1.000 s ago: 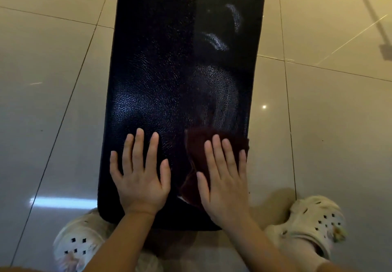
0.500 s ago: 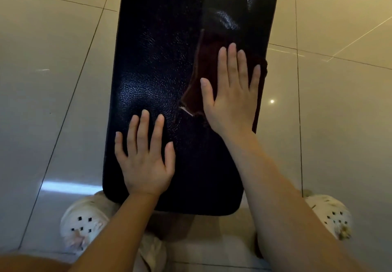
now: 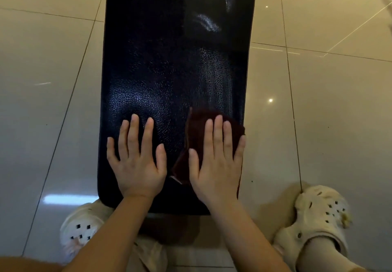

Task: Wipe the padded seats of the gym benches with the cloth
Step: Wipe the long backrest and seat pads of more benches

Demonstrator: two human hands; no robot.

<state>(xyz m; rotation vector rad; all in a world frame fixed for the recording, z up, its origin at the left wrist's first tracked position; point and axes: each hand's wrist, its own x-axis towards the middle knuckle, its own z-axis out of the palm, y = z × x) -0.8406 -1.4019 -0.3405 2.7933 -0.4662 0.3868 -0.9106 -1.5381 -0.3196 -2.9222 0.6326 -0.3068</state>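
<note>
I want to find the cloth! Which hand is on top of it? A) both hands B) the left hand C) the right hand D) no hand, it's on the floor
C: the right hand lies flat, fingers straight, on the dark red cloth on the black bench seat; the left hand rests on bare padding.

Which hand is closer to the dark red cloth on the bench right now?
Right. The right hand presses flat on the cloth; the left hand rests on the bare bench pad beside it.
</note>
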